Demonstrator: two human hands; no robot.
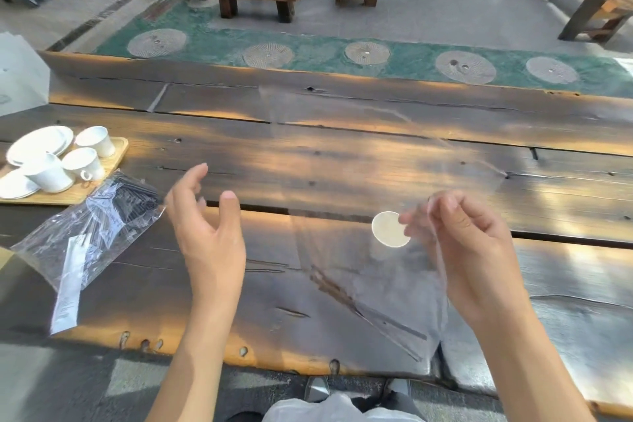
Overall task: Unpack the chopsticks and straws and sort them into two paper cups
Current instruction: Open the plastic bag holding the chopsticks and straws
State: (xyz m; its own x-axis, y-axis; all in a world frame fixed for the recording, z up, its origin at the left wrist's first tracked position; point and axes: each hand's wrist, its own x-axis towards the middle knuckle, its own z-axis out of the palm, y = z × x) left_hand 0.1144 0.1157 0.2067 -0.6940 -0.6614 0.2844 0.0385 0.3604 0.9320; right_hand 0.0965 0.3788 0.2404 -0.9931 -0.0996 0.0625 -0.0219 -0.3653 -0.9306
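Observation:
My right hand [469, 243] pinches a large, nearly invisible clear plastic bag [370, 284] with a round pale sticker [389, 229] on it, held up over the dark wooden table [342, 161]. My left hand [205, 226] hovers to the bag's left, fingers spread and holding nothing. A second clear bag [92, 236] with dark straws or chopsticks and a white label lies on the table at the left, just beyond my left hand. No paper cups are in view.
A wooden tray [109, 164] at the far left carries white ceramic cups and plates. White plastic [20, 75] lies at the table's far-left edge. Wooden benches and tables stand beyond the far edge. The table's near edge runs just below my forearms.

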